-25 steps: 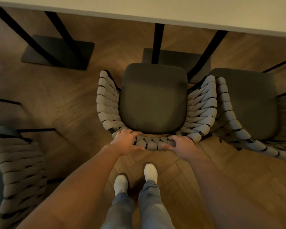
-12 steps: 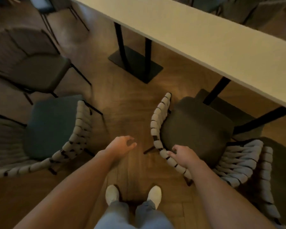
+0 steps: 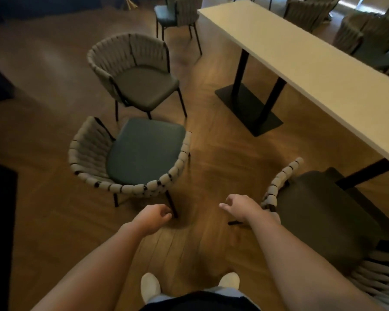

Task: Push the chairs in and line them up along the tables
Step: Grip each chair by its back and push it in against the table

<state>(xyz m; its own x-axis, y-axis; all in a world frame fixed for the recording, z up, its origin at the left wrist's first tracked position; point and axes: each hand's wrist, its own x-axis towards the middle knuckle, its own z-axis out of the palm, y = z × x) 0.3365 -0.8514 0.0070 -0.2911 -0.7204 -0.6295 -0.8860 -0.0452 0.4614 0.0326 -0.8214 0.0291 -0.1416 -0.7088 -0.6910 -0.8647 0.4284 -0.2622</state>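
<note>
Both hands hang empty, loosely curled: left hand [image 3: 154,217] near the green-seated chair [image 3: 142,153], right hand [image 3: 240,208] beside the chair [image 3: 312,212] at the bench [image 3: 312,72].

a strip of bare wooden floor [image 3: 211,167] is left open between the green-seated chair [image 3: 144,151] on the left and the dark chair [image 3: 312,209] at the bench [image 3: 301,70]. farther on, passage is narrowed by the brown-seated chair [image 3: 144,84] and the bench's black base [image 3: 249,108].
</note>
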